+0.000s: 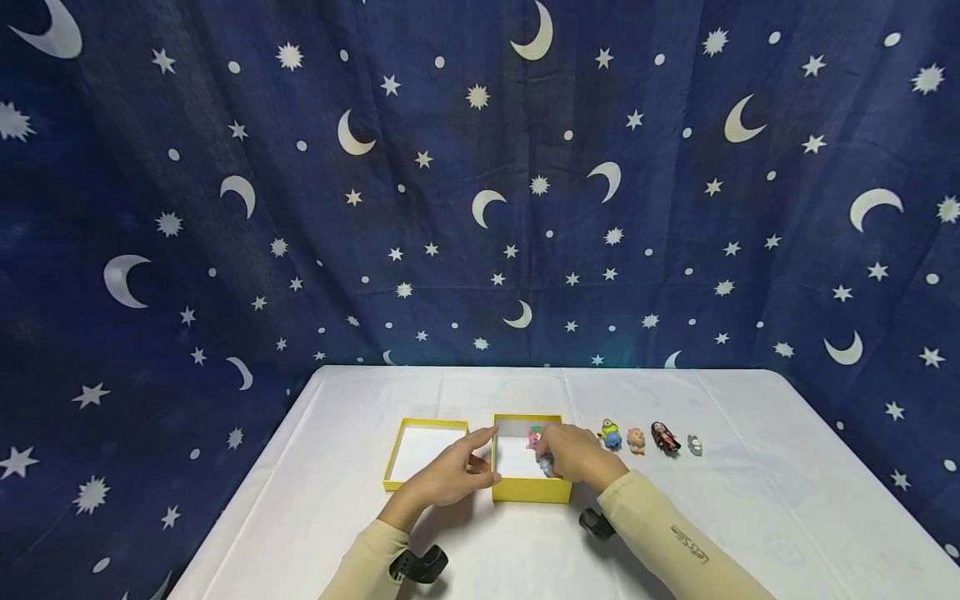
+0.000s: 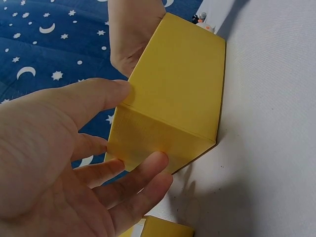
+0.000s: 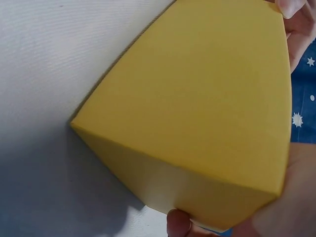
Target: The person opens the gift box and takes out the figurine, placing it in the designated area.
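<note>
A yellow box (image 1: 531, 490) with a white inside stands on the table. My left hand (image 1: 453, 471) rests its fingers and thumb against the box's left wall and near corner, fingers loosely spread. Over the right rim reaches my right hand (image 1: 576, 452), its fingers down inside the box, pinching a small pale-blue figurine (image 1: 547, 465) that they partly hide. Beside those fingers, in the box, is a pink figurine (image 1: 533, 437) with a green top. In the right wrist view the box's front wall (image 3: 182, 94) hides the inside and most of the right hand.
Left of the box lies a shallow yellow lid (image 1: 427, 450), white side up. In a row to the right are a yellow-and-blue figurine (image 1: 611, 435), a pinkish one (image 1: 636, 441), a dark-robed one (image 1: 664, 438) and a small grey one (image 1: 694, 445). Behind the white table hangs a starry blue cloth (image 1: 450, 292).
</note>
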Action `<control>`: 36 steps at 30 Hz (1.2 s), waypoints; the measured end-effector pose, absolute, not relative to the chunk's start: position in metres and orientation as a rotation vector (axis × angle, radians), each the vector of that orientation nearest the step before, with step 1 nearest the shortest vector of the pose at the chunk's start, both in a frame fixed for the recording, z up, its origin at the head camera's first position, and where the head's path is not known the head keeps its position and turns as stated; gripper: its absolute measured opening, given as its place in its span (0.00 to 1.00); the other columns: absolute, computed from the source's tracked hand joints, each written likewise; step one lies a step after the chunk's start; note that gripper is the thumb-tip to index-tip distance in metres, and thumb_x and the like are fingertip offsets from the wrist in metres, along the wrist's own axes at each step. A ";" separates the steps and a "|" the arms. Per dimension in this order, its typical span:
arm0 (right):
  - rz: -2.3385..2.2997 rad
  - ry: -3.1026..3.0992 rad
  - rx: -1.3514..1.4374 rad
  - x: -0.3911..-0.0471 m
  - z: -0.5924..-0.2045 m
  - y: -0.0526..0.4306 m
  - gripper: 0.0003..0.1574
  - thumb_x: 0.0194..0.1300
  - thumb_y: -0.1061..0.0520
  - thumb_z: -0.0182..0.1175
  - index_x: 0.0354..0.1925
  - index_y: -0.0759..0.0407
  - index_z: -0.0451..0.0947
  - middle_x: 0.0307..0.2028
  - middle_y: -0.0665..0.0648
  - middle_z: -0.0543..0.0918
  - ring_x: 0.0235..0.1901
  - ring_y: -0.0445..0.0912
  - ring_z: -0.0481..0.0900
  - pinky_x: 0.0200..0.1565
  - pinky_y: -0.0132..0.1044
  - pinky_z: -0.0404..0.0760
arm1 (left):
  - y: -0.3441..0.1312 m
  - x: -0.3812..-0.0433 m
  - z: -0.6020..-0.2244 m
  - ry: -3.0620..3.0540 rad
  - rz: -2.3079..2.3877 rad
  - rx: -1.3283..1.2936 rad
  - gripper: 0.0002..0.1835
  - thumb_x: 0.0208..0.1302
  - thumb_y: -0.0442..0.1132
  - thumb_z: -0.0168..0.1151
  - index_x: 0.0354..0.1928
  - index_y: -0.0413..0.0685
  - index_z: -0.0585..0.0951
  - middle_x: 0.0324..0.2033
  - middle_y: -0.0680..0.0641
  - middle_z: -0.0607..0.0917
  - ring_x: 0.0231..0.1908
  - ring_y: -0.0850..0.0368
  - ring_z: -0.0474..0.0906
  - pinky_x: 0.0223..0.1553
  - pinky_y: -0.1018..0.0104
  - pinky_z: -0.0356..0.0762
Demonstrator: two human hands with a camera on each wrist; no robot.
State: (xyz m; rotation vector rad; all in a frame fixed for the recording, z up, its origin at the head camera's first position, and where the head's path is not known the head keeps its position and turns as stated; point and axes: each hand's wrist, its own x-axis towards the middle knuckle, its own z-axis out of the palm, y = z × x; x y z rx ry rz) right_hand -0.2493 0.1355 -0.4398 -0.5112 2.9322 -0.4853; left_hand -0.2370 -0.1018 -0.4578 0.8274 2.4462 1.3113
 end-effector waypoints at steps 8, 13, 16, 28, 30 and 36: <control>-0.535 2.921 -0.483 -0.250 -0.442 0.138 0.13 0.51 0.68 0.75 0.36 0.55 0.90 0.42 0.51 0.88 0.44 0.49 0.84 0.52 0.52 0.83 | -0.100 -0.237 -0.459 2.425 1.352 0.818 0.42 0.67 0.38 0.66 0.77 0.35 0.58 0.76 0.30 0.58 0.48 0.52 0.83 0.52 0.61 0.82; -0.635 2.900 -0.492 -0.248 -0.440 0.141 0.14 0.53 0.68 0.74 0.38 0.56 0.90 0.41 0.51 0.88 0.42 0.46 0.83 0.52 0.51 0.82 | -0.100 -0.238 -0.461 2.416 1.337 0.845 0.42 0.68 0.38 0.65 0.77 0.32 0.57 0.76 0.29 0.57 0.47 0.54 0.83 0.51 0.66 0.82; -0.677 2.877 -0.514 -0.248 -0.437 0.144 0.14 0.53 0.68 0.74 0.39 0.56 0.90 0.41 0.51 0.88 0.40 0.44 0.81 0.50 0.50 0.82 | -0.101 -0.238 -0.461 2.415 1.330 0.840 0.42 0.68 0.38 0.65 0.77 0.32 0.57 0.76 0.29 0.57 0.47 0.54 0.82 0.50 0.68 0.81; -0.747 2.753 -0.533 -0.256 -0.423 0.155 0.15 0.55 0.66 0.73 0.43 0.54 0.90 0.50 0.53 0.87 0.52 0.51 0.83 0.57 0.57 0.80 | -0.101 -0.239 -0.457 2.437 1.328 0.825 0.42 0.67 0.36 0.66 0.77 0.33 0.57 0.76 0.29 0.57 0.48 0.50 0.83 0.51 0.64 0.82; -0.772 2.730 -0.565 -0.256 -0.421 0.157 0.16 0.56 0.65 0.73 0.44 0.55 0.90 0.50 0.54 0.87 0.51 0.52 0.83 0.55 0.56 0.81 | -0.102 -0.239 -0.457 2.441 1.326 0.825 0.41 0.67 0.37 0.66 0.77 0.33 0.57 0.76 0.29 0.57 0.48 0.50 0.83 0.51 0.65 0.82; -0.816 2.705 -0.638 -0.255 -0.412 0.165 0.16 0.59 0.63 0.72 0.47 0.54 0.89 0.52 0.54 0.88 0.46 0.51 0.82 0.46 0.50 0.81 | -0.100 -0.240 -0.458 2.436 1.323 0.827 0.42 0.68 0.38 0.65 0.77 0.34 0.57 0.76 0.30 0.58 0.48 0.52 0.83 0.52 0.65 0.82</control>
